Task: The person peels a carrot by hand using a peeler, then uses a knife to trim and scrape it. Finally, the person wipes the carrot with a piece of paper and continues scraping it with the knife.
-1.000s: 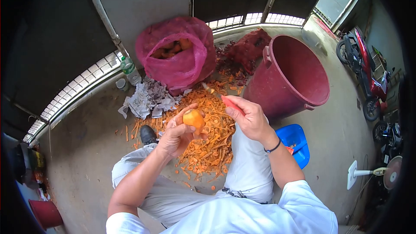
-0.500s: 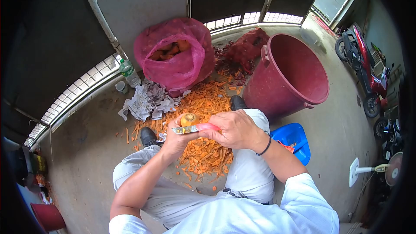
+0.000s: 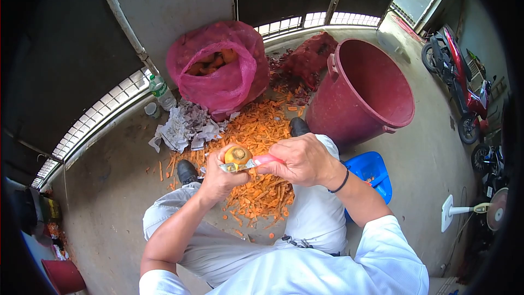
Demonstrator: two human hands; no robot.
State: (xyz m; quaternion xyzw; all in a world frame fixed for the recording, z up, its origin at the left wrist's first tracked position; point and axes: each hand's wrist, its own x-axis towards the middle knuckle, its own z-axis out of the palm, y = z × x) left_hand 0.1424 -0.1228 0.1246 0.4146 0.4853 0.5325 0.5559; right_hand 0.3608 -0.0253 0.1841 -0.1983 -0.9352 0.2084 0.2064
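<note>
My left hand (image 3: 217,177) is wrapped round an orange carrot (image 3: 237,154), its cut crown end turned up towards me. In my right hand (image 3: 307,158) is a peeler (image 3: 265,160) with a pink handle and a flat metal blade. The blade lies across the near side of the carrot's crown, with wet yellowish bits on it. Below both hands, between my feet, spreads a heap of orange peelings (image 3: 259,196). How far the carrot reaches down behind my left fingers is hidden.
A pink mesh sack (image 3: 248,84) of carrots stands ahead, beside crumpled paper (image 3: 188,125) and a plastic bottle (image 3: 162,92). Right of it are a red sack (image 3: 311,57), a large dark-red bin (image 3: 349,98) and a blue tray (image 3: 376,166). Motorbikes (image 3: 458,76) and a fan (image 3: 464,209) line the right.
The carrot's crown has tipped further towards me and shows more fully. My right hand and the peeler have shifted slightly right and tilted, the blade end now lower.
</note>
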